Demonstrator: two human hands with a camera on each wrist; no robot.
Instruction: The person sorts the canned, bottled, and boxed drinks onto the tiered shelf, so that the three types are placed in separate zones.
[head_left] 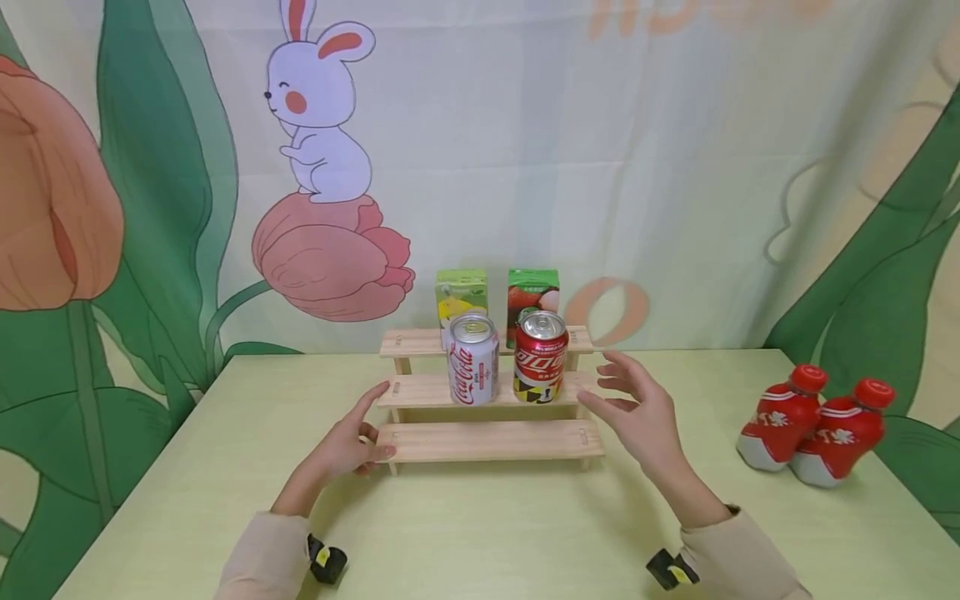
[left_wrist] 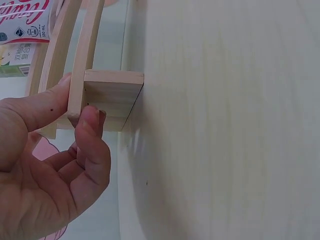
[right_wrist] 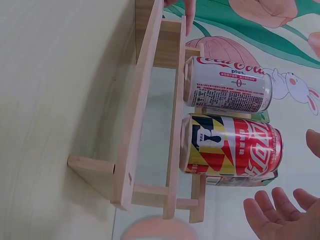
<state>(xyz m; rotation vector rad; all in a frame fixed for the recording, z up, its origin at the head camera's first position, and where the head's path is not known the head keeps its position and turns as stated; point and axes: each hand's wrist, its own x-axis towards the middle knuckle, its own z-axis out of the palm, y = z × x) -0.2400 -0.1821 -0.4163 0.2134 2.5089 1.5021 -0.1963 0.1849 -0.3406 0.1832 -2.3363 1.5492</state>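
A three-tier wooden display rack [head_left: 487, 442] stands on the table. My left hand [head_left: 341, 450] grips its left end; in the left wrist view the thumb [left_wrist: 50, 105] lies on one side of the lowest board and a curled finger on the other. On the middle tier stand a white Coca-Cola can [head_left: 474, 375] and, to its right, a red cola can [head_left: 540, 362]. Beside the rack's right end is my right hand [head_left: 648, 417], fingers relaxed and spread, close to the red can and holding nothing. The lowest tier bears nothing.
Two drink cartons, one with a pear picture [head_left: 461, 292] and one green and dark red [head_left: 534, 293], stand on the top tier, partly hidden by the cans. Two red-capped bottles [head_left: 776, 421] sit at the table's right. A printed curtain [head_left: 675, 208] hangs behind.
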